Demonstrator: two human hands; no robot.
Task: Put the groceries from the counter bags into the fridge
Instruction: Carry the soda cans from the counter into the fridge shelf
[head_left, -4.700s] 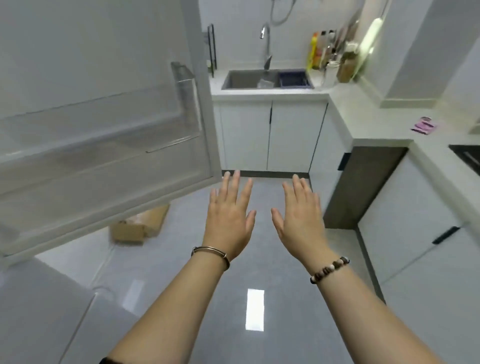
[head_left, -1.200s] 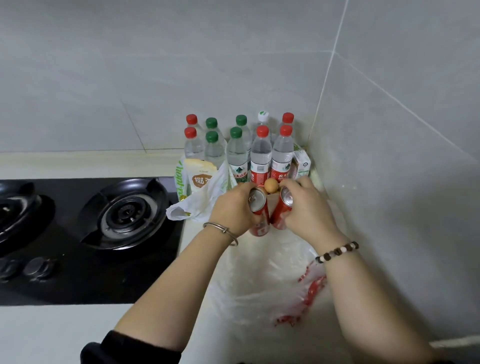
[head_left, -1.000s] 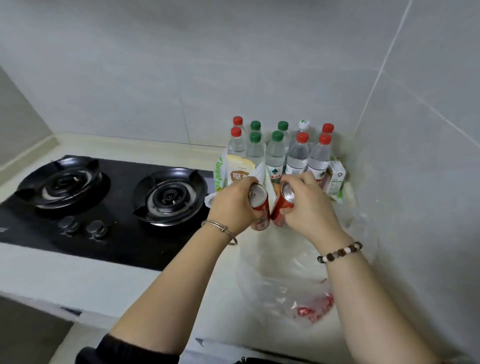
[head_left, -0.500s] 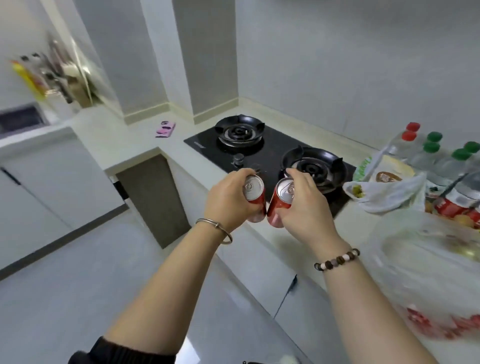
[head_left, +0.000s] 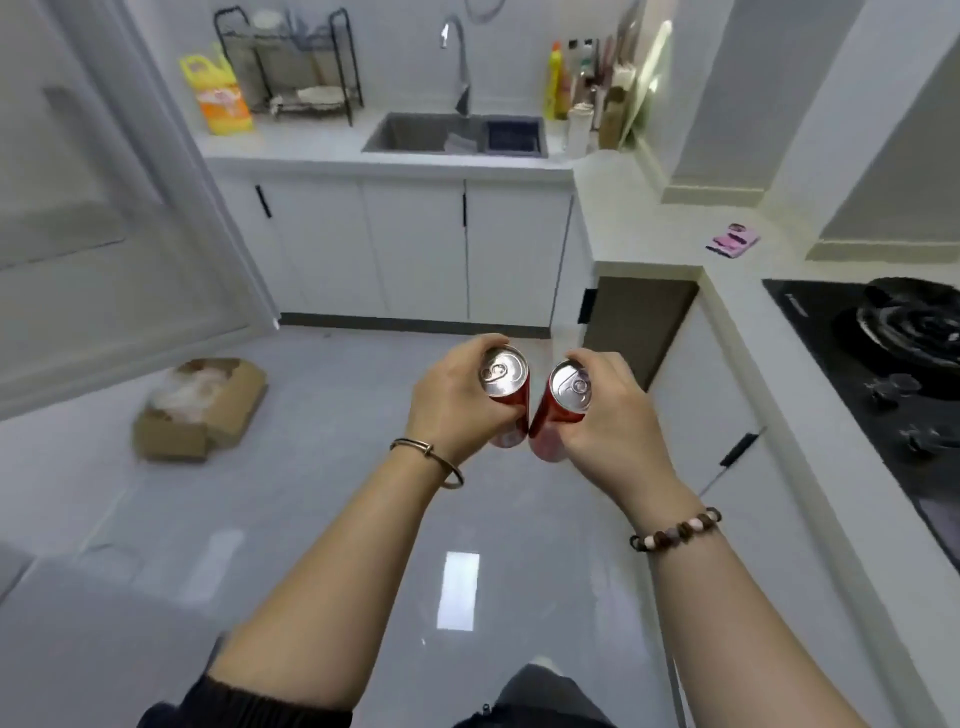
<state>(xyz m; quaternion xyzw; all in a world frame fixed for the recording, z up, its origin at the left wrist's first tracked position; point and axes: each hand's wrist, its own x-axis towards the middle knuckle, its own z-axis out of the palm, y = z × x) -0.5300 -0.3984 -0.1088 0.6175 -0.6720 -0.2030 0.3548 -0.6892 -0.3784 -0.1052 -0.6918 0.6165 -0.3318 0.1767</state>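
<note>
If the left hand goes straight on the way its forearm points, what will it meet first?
Probably the white cabinet under the sink. The left hand, holding a can, has only open floor before it; depth is hard to judge.

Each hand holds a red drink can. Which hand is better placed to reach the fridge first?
Probably the left hand: its red metal can is nearer the open white fridge door on the left. The right hand, with its red can, is toward the white counter.

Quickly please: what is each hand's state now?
Left hand: closed around a red metal drink can.
Right hand: closed around a second red metal drink can.
</note>
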